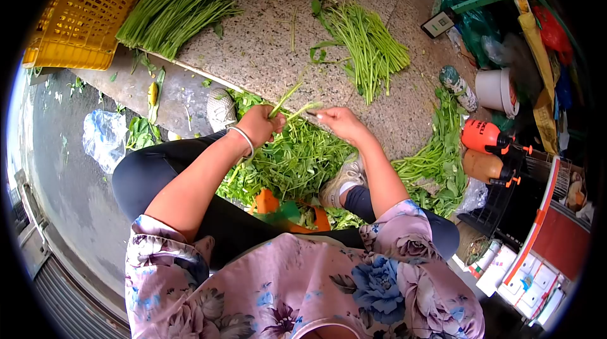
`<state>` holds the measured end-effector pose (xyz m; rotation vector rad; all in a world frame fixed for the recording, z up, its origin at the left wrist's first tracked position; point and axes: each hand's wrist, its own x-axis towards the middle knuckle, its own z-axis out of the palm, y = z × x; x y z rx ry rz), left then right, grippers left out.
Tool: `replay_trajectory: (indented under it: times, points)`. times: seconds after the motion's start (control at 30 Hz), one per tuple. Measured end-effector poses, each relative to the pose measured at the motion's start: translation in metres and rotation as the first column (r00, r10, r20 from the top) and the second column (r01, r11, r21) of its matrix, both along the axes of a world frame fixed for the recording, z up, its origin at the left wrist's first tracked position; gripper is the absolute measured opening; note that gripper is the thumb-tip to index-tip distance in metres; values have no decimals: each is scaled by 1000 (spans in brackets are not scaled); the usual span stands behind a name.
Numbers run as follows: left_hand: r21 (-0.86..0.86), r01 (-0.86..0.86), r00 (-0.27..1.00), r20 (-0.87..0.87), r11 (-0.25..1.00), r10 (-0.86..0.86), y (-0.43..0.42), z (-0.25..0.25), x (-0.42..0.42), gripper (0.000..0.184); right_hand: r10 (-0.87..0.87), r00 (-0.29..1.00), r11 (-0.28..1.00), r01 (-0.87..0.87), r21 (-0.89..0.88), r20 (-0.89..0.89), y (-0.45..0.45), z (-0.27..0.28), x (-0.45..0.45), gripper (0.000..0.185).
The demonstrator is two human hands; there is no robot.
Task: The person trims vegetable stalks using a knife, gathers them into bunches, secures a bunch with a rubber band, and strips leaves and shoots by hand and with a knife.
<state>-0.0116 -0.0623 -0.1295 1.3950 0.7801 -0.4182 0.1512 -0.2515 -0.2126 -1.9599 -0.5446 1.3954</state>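
Observation:
My left hand (pixel 260 123), with a bangle on its wrist, is closed around a few thin green vegetable stems (pixel 286 100) that stick up past the fingers. To its right, my right hand (pixel 342 124) makes a pinch near the tip of a pale stem (pixel 303 110); a small dark bit shows at its fingertips, too small to name. Below both hands lies a heap of loose green leaves (pixel 300 156) between the shoes. Beyond them, a bunch of trimmed stems (pixel 373 48) rests on the speckled stone slab (pixel 253 54).
A larger stem bundle (pixel 180 10) lies beside a yellow plastic crate (pixel 88 13) at upper left. More leafy stems (pixel 436 156) lie at right, near an orange-red spray bottle (pixel 484 135) and a white bucket (pixel 496 90). A clear plastic bag (pixel 104 140) sits on the left floor.

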Motion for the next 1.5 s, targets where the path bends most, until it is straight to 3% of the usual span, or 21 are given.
replay_trajectory:
  times: [0.03, 0.07, 0.1, 0.13, 0.17, 0.23, 0.27, 0.33, 0.37, 0.5, 0.6, 0.67, 0.77, 0.97, 1.1, 1.17, 1.23, 1.3, 1.5]
  points:
    - [4, -8, 1000, -1, 1000, 8, 3, -3, -2, 17, 218, 974, 960, -201, -197, 64, 4, -3, 4, 35]
    - [6, -101, 995, -7, 995, 101, 7, -8, -3, 18, 282, 959, 952, -275, -133, 32, 2, -4, 9, 47]
    - [8, -194, 981, -13, 981, 194, 10, -14, -3, 19, 290, 957, 950, -283, -129, 33, 17, 11, 15, 47]
    - [-12, -309, 951, 11, 951, 309, 12, -18, -2, 19, 404, 911, 896, -374, -239, 90, 34, 28, 20, 51]
    - [-9, -315, 949, 6, 949, 316, 16, -17, 0, 19, 515, 847, 824, -447, -350, 130, 48, 33, 23, 56]
    - [-122, -553, 833, -105, 824, 543, 22, -7, 7, 18, 243, 925, 960, -187, -207, 291, 84, 12, 35, 57]
    - [-113, -567, 823, -108, 816, 558, 23, -3, 10, 17, 55, 942, 988, -3, -154, 332, 109, 5, 39, 55]
    - [-129, -579, 815, -50, 805, 578, 26, -5, 12, 17, -168, 842, 977, 210, -25, 512, 147, -9, 43, 49]
    - [-154, -586, 805, 5, 796, 593, 27, -5, 12, 17, -167, 845, 979, 205, -19, 508, 161, -15, 44, 49]
    - [-193, -659, 748, -73, 727, 659, 31, 1, 15, 17, -224, 742, 937, 343, -70, 632, 184, -37, 48, 33]
    - [-258, -648, 752, -67, 716, 656, 33, -1, 14, 16, -162, 818, 949, 282, -139, 553, 166, -20, 39, 27]
    - [-298, -639, 750, -35, 709, 660, 32, -8, 13, 17, -499, 866, 852, 487, 193, 15, 138, -12, 17, 19]
    - [-286, -620, 769, -37, 730, 638, 27, -4, 20, 21, -575, 760, 738, 642, 209, -304, 100, 35, -34, 11]
    - [-403, -468, 848, 46, 787, 528, 7, 11, 30, 26, -588, 696, 672, 704, 230, -413, 45, 67, -96, 10]
    - [-465, -399, 869, 83, 790, 488, -7, 16, 37, 22, -599, 710, 656, 700, 281, -370, 28, 76, -99, 14]
    - [-390, -344, 902, 117, 854, 416, -8, 13, 40, 19, -632, 727, 640, 685, 348, -270, 19, 80, -85, 29]
    - [-353, -325, 918, 104, 877, 382, -15, 19, 42, 18, -576, 640, 573, 759, 307, -508, 11, 93, -64, 41]
    - [-326, -196, 964, 111, 925, 243, -19, 19, 42, 19, -541, 636, 573, 758, 312, -550, 11, 97, -48, 43]
    - [-264, -159, 978, 87, 951, 187, -28, 25, 45, 19, -495, 620, 565, 762, 317, -608, 10, 96, -34, 41]
